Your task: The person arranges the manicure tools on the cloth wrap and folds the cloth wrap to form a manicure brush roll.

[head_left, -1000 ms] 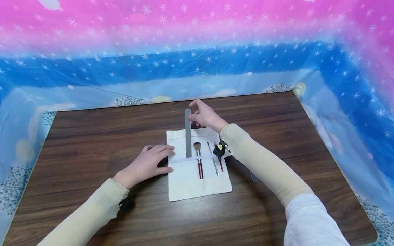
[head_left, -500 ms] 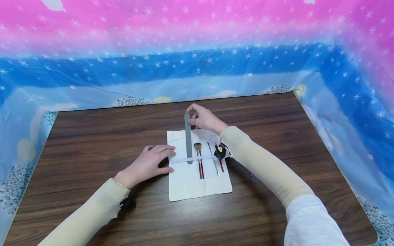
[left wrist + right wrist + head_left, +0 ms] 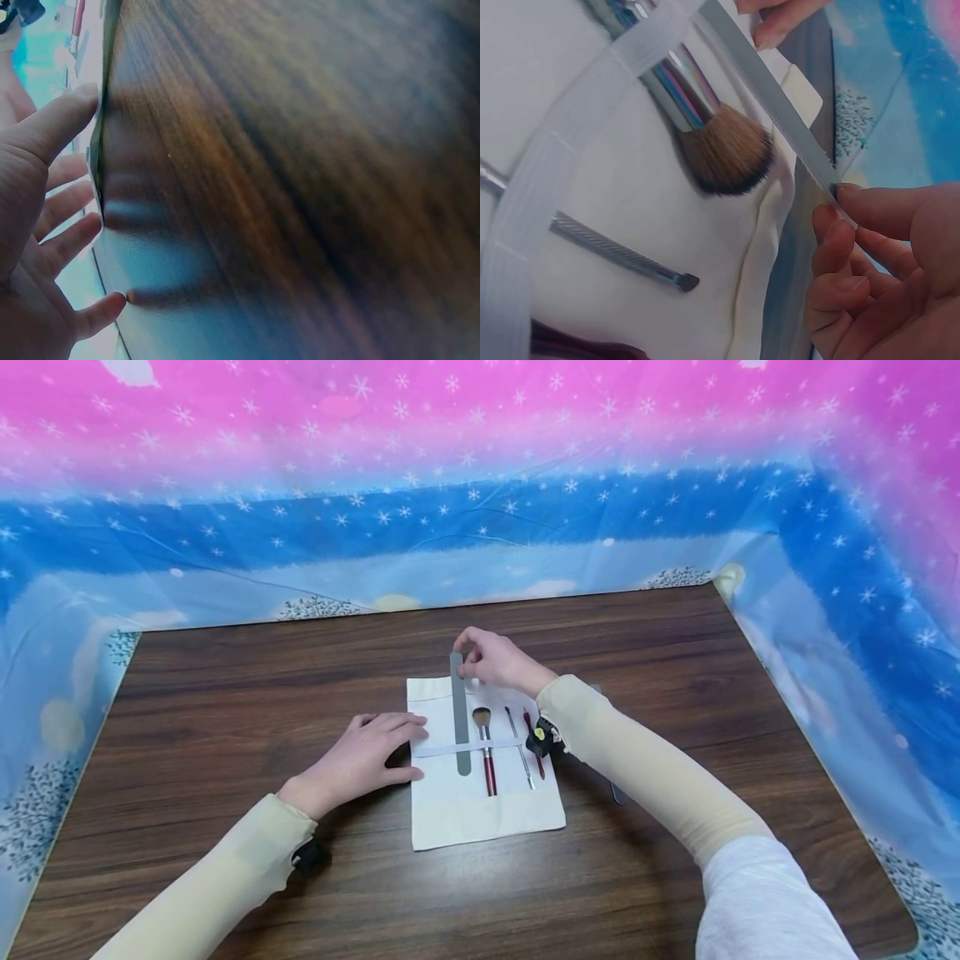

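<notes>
My right hand (image 3: 498,662) pinches the far end of a grey flat file (image 3: 459,714), whose near part passes under the elastic band (image 3: 442,750) of a white cloth pouch (image 3: 487,818). In the right wrist view, thumb and fingers hold the file (image 3: 769,86) by its tip. Beside it under the band lie a brush with a red handle (image 3: 490,772), a thin metal tool (image 3: 520,747) and a small red tool (image 3: 540,763). My left hand (image 3: 356,762) rests with spread fingers on the pouch's left edge; the left wrist view shows the thumb on that edge.
A dark wooden table (image 3: 225,718) carries the pouch. Partly hidden under my right forearm lies a dark flat object (image 3: 618,794). Patterned pink and blue cloth (image 3: 480,510) hangs behind the table and at its sides.
My right hand has moved toward me with the file, and the file's near end now reaches past the band on the near side. My left hand has stayed in place.
</notes>
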`<action>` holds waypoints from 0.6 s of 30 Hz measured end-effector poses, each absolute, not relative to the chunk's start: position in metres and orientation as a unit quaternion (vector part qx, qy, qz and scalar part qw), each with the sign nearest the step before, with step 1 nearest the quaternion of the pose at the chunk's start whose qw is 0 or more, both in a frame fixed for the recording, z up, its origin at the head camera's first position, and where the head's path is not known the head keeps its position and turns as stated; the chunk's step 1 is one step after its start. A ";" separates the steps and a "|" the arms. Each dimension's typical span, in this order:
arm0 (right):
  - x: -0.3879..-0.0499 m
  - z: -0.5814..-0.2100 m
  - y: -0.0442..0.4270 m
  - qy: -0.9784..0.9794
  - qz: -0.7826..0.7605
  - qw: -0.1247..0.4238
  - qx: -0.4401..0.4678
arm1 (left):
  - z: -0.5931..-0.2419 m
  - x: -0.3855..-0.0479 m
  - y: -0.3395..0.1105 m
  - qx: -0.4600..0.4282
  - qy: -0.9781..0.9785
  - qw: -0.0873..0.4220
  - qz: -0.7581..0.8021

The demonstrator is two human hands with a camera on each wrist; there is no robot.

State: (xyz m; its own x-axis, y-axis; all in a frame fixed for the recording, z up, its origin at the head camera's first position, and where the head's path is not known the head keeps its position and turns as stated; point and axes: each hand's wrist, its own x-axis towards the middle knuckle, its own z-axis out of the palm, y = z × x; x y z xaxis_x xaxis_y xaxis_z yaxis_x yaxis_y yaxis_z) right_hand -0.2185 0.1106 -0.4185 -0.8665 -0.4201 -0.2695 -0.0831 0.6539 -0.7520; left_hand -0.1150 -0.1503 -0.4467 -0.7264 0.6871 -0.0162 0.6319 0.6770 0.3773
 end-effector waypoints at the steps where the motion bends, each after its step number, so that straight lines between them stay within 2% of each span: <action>1: -0.217 -0.419 0.111 0.883 -0.391 0.218 -0.143 | -0.447 -0.115 -0.150 0.362 0.912 0.078 0.176; 18: -0.206 -0.422 0.110 0.888 -0.366 0.236 -0.147 | -0.445 -0.115 -0.150 0.364 0.912 0.076 0.175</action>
State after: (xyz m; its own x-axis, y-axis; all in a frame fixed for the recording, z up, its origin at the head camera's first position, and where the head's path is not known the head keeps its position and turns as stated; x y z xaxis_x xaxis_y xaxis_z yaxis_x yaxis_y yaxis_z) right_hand -0.2059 0.1102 -0.4217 -0.8450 -0.4343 -0.3120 -0.0878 0.6883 -0.7201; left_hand -0.1151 -0.1496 -0.4448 -0.7238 0.6899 -0.0113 0.6365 0.6739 0.3752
